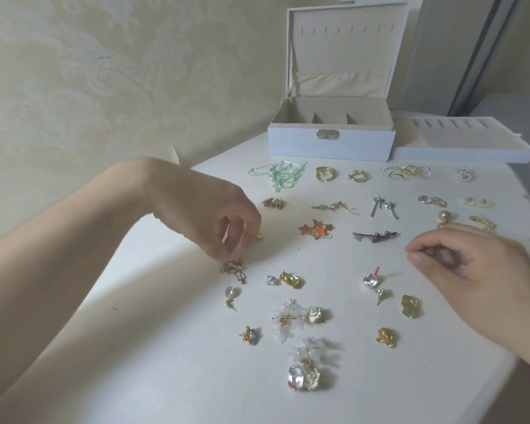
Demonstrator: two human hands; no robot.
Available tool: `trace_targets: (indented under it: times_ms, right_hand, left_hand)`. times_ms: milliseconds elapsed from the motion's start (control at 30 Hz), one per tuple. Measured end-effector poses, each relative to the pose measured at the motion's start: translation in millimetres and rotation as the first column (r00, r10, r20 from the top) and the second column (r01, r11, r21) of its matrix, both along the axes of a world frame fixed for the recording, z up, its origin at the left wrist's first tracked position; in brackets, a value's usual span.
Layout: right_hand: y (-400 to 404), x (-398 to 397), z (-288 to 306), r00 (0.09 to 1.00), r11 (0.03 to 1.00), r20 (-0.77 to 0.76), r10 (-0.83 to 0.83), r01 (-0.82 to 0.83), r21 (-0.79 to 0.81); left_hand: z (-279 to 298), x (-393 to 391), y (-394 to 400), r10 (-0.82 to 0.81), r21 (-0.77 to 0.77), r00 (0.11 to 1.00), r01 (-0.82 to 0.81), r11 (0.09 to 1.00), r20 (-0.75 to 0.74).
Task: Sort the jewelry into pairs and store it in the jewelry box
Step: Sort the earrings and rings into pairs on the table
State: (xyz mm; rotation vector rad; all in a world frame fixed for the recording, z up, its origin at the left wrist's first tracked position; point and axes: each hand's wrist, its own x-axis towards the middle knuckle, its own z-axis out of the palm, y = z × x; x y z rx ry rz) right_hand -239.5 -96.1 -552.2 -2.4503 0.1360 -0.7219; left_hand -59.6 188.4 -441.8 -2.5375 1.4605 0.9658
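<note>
Dozens of earrings [316, 229] scattered across white table [172, 347]; open jewelry box [331, 142] at far edge. Left hand [214, 215] pinches small gold piece [259, 236]. Right hand [471, 261] curled; contents unclear.

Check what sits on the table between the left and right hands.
Head view: between the left hand and right hand lie the orange star earrings and a dark blue and gold piece.

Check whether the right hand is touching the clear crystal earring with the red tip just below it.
Apart. The head view shows a strip of bare white table between the right hand and the crystal earring.
</note>
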Motion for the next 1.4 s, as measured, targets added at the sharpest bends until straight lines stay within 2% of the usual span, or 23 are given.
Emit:
trace_targets:
  times_ms: [67, 167, 367, 500, 633, 767, 867, 933, 1100, 1200, 1300, 1400]
  right_hand:
    - [0, 0, -1, 1.0, 1.0, 0.003, -0.002, 0.002, -0.002]
    - [-1, 0, -1, 1.0, 1.0, 0.005, 0.001, -0.001, 0.015]
    - [-1, 0, -1, 1.0, 1.0, 0.001, -0.002, 0.002, 0.024]
    - [-1, 0, -1, 1.0, 1.0, -0.008, 0.008, -0.008, 0.028]
    - [0, 0, 1, 1.0, 1.0, -0.025, 0.003, -0.003, 0.004]
    - [-1, -1, 2, 0.999, 1.0, -0.031, 0.01, -0.01, -0.012]
    - [-1, -1, 1, 1.0, 1.0, -0.02, 0.015, -0.015, -0.015]
    - [-2, 0, 0, 1.0, 1.0, -0.006, 0.021, -0.021, -0.021]
    - [-2, -3, 3, 0.993, 0.992, -0.002, 0.121, -0.121, -0.033]
    - [-2, -4, 2, 0.988, 0.987, -0.035, 0.153, -0.155, -0.05]
    - [-3, -6, 6, 0.986, 0.984, -0.013, 0.165, -0.165, -0.062]
    - [-2, -17, 11, 0.965, 0.951, -0.017, 0.26, -0.259, -0.166]
  left_hand:
    - [11, 2, 2, 0.027, -0.108, 0.998, -0.021, 0.994, 0.053]
    - [16, 3, -2, 0.003, -0.306, 0.994, 0.03, 0.952, 0.106]
    - [-11, -19, -20, -0.169, -0.254, 0.981, 0.187, 0.949, 0.093]
    - [-23, -28, -23, -0.07, -0.24, 0.995, 0.084, 0.967, 0.067]
    - [-25, -36, -27, -0.211, -0.232, 0.966, 0.241, 0.942, 0.149]
    - [-31, -47, -43, -0.156, -0.173, 0.985, 0.168, 0.971, 0.08]
    - [-34, -49, -43, -0.224, -0.21, 0.963, 0.253, 0.944, 0.153]
    - [-33, -49, -41, -0.22, -0.222, 0.964, 0.25, 0.943, 0.149]
    - [-38, -46, -54, -0.031, -0.483, 0.998, 0.057, 0.874, 0.061]
    - [-49, -45, -59, 0.009, -0.495, 0.988, 0.07, 0.866, 0.156]
    - [-49, -43, -57, -0.015, -0.493, 0.984, 0.103, 0.864, 0.179]
    - [-45, -37, -50, -0.072, -0.47, 0.975, 0.165, 0.867, 0.209]
